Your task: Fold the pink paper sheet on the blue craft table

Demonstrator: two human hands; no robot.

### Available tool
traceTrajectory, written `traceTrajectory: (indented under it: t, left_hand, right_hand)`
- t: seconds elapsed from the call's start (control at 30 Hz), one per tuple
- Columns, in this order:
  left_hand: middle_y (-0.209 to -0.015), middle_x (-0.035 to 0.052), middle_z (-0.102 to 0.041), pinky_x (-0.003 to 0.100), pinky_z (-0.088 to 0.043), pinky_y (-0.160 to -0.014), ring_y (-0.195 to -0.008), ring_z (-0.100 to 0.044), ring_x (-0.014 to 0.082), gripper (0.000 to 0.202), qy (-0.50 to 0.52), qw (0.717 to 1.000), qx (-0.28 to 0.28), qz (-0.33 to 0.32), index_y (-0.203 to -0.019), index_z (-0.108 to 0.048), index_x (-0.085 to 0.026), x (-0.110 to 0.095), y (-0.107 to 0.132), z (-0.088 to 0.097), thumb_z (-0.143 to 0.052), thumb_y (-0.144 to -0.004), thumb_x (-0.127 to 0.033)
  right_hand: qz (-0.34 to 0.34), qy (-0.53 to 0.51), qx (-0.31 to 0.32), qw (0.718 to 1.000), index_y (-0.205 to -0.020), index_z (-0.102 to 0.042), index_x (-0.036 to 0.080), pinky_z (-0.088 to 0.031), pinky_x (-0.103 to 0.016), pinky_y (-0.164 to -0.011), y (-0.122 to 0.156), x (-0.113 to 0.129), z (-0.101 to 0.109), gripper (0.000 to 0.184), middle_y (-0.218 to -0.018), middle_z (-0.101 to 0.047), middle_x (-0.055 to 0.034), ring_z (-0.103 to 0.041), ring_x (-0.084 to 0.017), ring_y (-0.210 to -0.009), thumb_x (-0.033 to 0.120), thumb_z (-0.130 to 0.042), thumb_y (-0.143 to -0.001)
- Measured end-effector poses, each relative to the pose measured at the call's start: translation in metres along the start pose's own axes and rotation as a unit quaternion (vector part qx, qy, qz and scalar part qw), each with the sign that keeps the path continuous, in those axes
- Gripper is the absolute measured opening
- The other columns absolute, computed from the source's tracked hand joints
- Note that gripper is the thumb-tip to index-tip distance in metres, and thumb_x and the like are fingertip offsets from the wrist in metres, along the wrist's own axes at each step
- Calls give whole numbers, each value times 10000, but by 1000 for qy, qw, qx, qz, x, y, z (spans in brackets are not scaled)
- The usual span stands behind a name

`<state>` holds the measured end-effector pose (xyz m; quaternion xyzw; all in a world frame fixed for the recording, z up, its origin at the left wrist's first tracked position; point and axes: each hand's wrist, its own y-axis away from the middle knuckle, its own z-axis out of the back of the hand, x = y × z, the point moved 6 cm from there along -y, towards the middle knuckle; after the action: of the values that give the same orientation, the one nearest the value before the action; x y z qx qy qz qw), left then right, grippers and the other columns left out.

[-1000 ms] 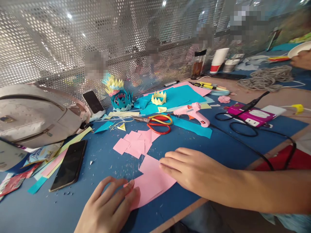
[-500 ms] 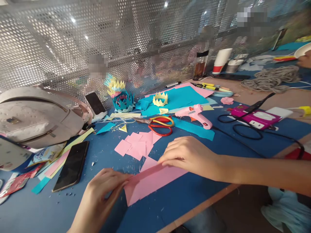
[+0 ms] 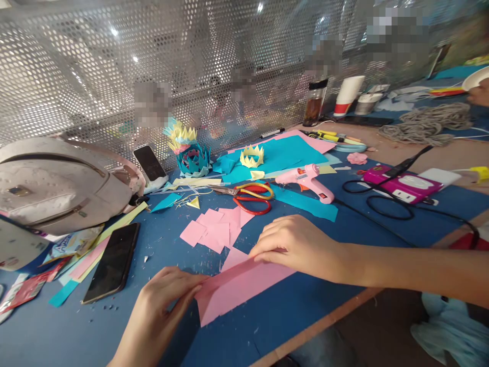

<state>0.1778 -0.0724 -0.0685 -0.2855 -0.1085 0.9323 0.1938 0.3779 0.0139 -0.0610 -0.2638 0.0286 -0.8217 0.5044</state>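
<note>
A long pink paper strip point(image 3: 240, 293) lies slantwise at the front of the blue table, its far edge raised and bent over. My left hand point(image 3: 162, 300) pinches the strip's left end between thumb and fingers. Farther right along the same edge, my right hand point(image 3: 288, 242) grips the paper with fingertips together. Just beyond are several overlapping pink paper squares point(image 3: 216, 229). Scissors with red and yellow handles point(image 3: 254, 198) rest behind those squares. To their right lies a pink glue gun point(image 3: 305, 181), its cable running right past my forearm.
A black phone point(image 3: 112, 262) and a pale backpack point(image 3: 57, 183) occupy the left. Blue paper sheets point(image 3: 298, 153) with a yellow paper crown shape point(image 3: 252, 156) lie at the back. A purple power strip point(image 3: 405, 186) and black cables are at right. A perforated metal screen point(image 3: 214, 61) stands behind.
</note>
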Motion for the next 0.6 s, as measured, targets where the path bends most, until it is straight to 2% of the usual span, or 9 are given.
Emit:
traceTrajectory:
  t: [0.17,0.27,0.43,0.53,0.6]
  left_hand:
    - [-826,-20,-739,191,-512,-662,-739,-651,133,206,1,1000,-7,0,-969,-712,-266,1,1,0,-538,-880,-199]
    - [-829,-18,-744,203,-515,-673,-739,-656,141,203,12,1000,-4,12,-949,-722,-273,4,3,-1,-539,-879,-218]
    - [-876,2,-757,233,-536,-718,-798,-678,171,229,68,990,39,120,-919,-751,-276,19,4,-7,-527,-888,-311]
    - [-918,19,-760,259,-553,-746,-836,-695,202,264,119,971,57,201,-890,-768,-261,26,4,-10,-537,-872,-389]
    - [-925,26,-761,284,-562,-758,-843,-700,220,285,143,960,62,230,-913,-769,-254,27,2,-12,-547,-858,-424]
  right_hand:
    - [-14,-12,2,1000,-826,-760,277,-388,-217,-618,-1,-2,-1,185,-807,-748,73,-660,-108,-725,127,-654,-809]
    - [-49,-31,18,998,-818,-766,274,-399,-213,-614,-2,-5,-2,171,-803,-750,61,-667,-115,-732,143,-658,-804]
    - [-145,-101,55,983,-787,-772,256,-432,-213,-616,-5,-13,-2,104,-811,-753,43,-679,-140,-751,230,-671,-793]
    - [-171,-134,64,974,-767,-770,243,-444,-212,-617,-6,-16,-2,100,-828,-753,38,-683,-148,-768,252,-672,-785]
    - [-175,-134,64,973,-767,-769,240,-449,-214,-625,-6,-16,-1,97,-827,-753,36,-684,-149,-772,245,-673,-782]
